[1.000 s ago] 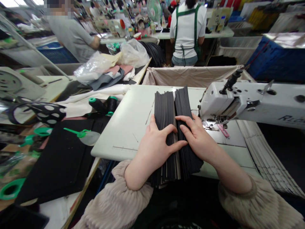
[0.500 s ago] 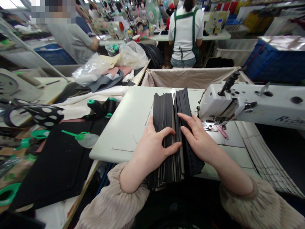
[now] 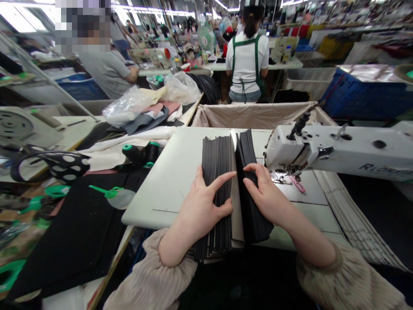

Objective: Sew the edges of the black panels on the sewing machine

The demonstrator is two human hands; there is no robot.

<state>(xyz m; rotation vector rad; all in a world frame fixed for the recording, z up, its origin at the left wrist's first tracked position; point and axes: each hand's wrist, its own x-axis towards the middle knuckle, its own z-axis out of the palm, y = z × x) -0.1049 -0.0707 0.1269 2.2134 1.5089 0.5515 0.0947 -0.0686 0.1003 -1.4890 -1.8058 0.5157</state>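
A thick row of thin dark strips, standing on edge, lies on the pale sewing table. It is split into two bundles with a narrow gap between them. My left hand grips the wider left bundle, fingers and thumb spanning its top; a greyish-brown face shows on its inner side. Around the narrower right bundle my right hand is closed, thumb and forefinger at its inner side. Just right of that hand is the head of a white sewing machine, with a pink clip-like piece near its needle area.
Left of the table lie black sheets, thread spools, a clear oil bottle and dotted-cloth-wrapped scissors. A cloth-lined bin borders the far edge. Pale stacked strips lie at right. Two people work beyond.
The gap between the two bundles has widened, exposing the brownish inner face. My left hand has shifted slightly left with its bundle. The view has tilted up a little.
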